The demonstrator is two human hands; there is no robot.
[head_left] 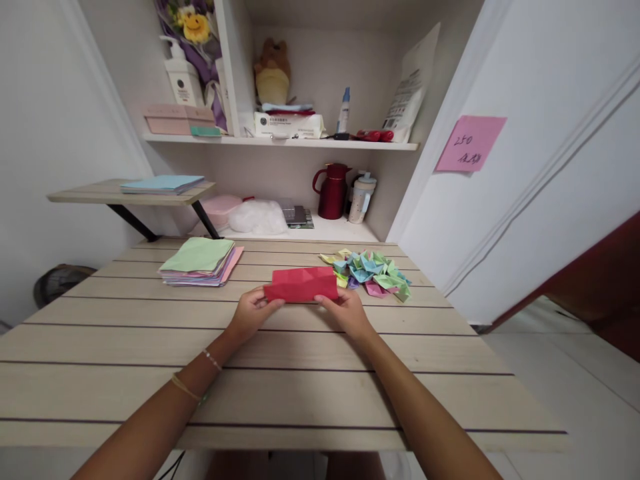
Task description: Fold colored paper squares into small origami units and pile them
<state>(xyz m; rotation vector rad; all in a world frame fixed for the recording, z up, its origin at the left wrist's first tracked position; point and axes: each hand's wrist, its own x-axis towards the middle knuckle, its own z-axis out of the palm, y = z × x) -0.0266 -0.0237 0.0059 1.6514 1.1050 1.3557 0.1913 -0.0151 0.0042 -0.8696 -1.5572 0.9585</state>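
Pale wooden slatted worktop (300,393) fills the lower frame, with cluttered shelves behind. Left of centre lies a stack of pastel square paper sheets (200,263), green on top and within easy reach. At the frame's centre a red folded paper piece (303,283) rests on the worktop. The left hand (250,313) pinches its lower left corner and the right hand (350,312) its lower right, fingers closed on it, seemingly to keep the folds flat. Just right, a heap of small folded pastel paper shapes (373,272) sits clear of both hands.

White walls (50,100) and shelves (300,142) surround a slatted wooden table (300,393).
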